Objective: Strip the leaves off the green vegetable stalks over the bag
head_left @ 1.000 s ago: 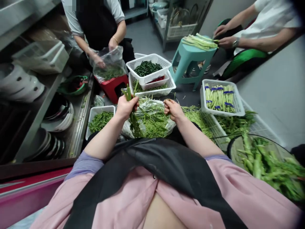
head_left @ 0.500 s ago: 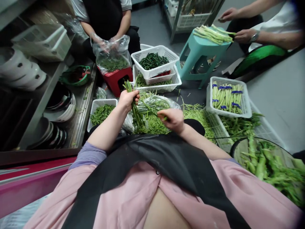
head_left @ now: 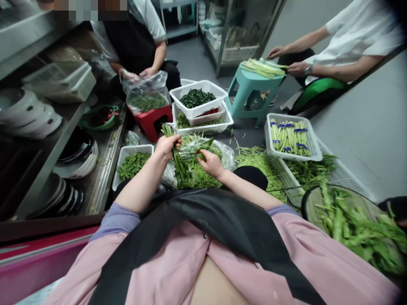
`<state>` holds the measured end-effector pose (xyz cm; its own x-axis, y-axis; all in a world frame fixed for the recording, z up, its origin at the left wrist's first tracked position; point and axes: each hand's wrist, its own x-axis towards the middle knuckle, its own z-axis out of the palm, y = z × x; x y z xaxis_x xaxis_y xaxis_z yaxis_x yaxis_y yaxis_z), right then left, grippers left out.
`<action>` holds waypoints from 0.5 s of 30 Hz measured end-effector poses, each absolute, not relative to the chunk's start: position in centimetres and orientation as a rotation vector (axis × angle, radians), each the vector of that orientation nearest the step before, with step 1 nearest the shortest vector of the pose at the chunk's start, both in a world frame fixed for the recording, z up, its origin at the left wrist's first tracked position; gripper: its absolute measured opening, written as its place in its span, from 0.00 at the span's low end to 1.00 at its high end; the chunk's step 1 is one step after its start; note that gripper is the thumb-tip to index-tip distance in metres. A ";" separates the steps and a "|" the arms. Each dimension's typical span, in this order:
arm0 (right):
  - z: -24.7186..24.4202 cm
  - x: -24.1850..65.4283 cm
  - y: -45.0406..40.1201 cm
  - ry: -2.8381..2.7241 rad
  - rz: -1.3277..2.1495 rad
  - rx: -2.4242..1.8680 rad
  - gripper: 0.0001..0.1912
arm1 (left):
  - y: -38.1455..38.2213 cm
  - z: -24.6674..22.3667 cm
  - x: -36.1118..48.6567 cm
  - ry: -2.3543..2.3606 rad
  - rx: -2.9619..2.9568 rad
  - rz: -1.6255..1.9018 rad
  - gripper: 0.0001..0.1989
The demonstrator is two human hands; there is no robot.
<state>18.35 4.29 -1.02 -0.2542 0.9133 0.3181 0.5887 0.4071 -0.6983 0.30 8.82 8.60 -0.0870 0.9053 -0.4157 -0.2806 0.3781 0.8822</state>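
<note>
My left hand (head_left: 168, 148) has its fingers curled tight around a bunch of stalks (head_left: 182, 169), smooth cut ends poking up past the thumb and limp, crinkled leaves hanging below. My right hand (head_left: 211, 163), just beside it on the right, has thumb and fingertips pinching a leafy sprig (head_left: 206, 146) with a flat, pointed blade; I cannot tell whether it joins the bunch. Both sit above a glossy, crumpled plastic bag (head_left: 228, 154) filled with thin green pieces, and near right of it a loose heap of stringy clippings (head_left: 254, 163) covers the floor.

To the left I see a white plastic basket (head_left: 133, 147) of soft, small leaves (head_left: 132, 166). On the far side, a perforated basket (head_left: 193, 112) of slender, shiny dark-green peppers (head_left: 196, 98) tops a stack. To the right, another perforated basket (head_left: 294, 156) holds straight pale-green bundles (head_left: 288, 135) bound with blue bands, and nearer me a round, dark-rimmed container (head_left: 308, 212) carries thick, ragged stems (head_left: 356, 228).

At far left, a co-worker's hands grip a clear, wrinkled bag (head_left: 146, 87) on a red stool (head_left: 149, 120). At far right, another person's hands are at long, pale stalks (head_left: 262, 68) on a turquoise stool (head_left: 251, 91).
</note>
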 end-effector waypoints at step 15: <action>-0.8 17.3 5.0 -1.695 1.218 -1.077 0.14 | 9.5 8.2 0.5 1.267 0.610 1.118 0.07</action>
<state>17.27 5.03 -0.79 -0.3441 0.9326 0.1090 0.1940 0.1842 -0.9635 0.47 9.46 8.18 -0.0825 0.8994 -0.4292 -0.3136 0.3853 0.8679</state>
